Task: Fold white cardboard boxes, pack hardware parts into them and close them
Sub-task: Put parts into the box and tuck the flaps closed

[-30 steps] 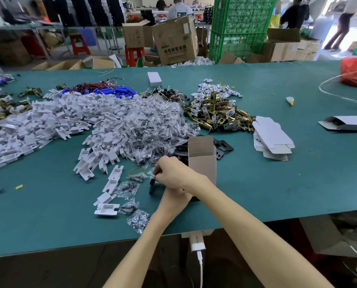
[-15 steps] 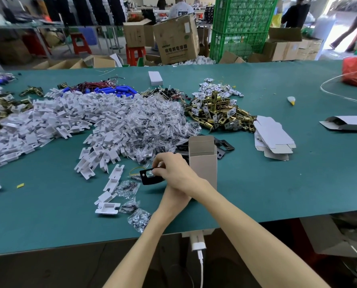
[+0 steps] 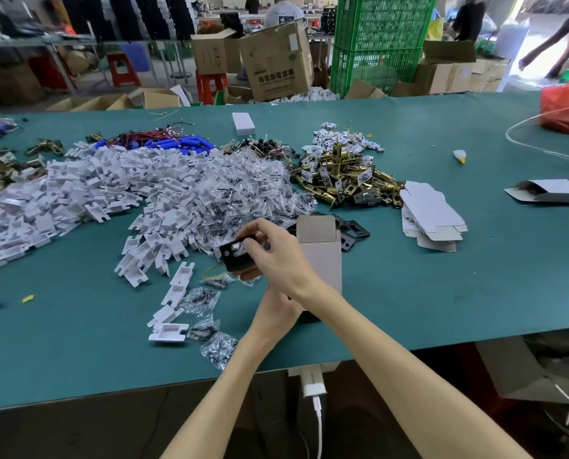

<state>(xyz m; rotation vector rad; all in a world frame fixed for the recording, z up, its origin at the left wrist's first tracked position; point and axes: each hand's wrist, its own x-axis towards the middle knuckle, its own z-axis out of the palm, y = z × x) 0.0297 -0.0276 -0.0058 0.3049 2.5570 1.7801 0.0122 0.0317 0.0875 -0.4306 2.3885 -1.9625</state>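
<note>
Grip on black plate (image 3: 235,260): its right end is pinched by curled fingers of the right hand (image 3: 278,260), with the open white box (image 3: 322,260) just right of the grip. Stiff, light, slick metal is judged; edges are best held. Hold of the left hand (image 3: 276,308), beneath the grip, cannot be told.

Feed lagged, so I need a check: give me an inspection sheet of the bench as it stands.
Surface: green table, crowded on its left half.
Job's things: open box upright at centre; black plate just left of it; flat boxes to its right; brass latches, white inserts and screw bags piled behind.
Clutter: red bag far right; closed box at the back.
Hands: right hand pinches the plate; left hand by the box base, fingers hidden.
Cables: white cable far right; charger lead under the front edge.
Surroundings: green crates, cartons, people behind.
</note>
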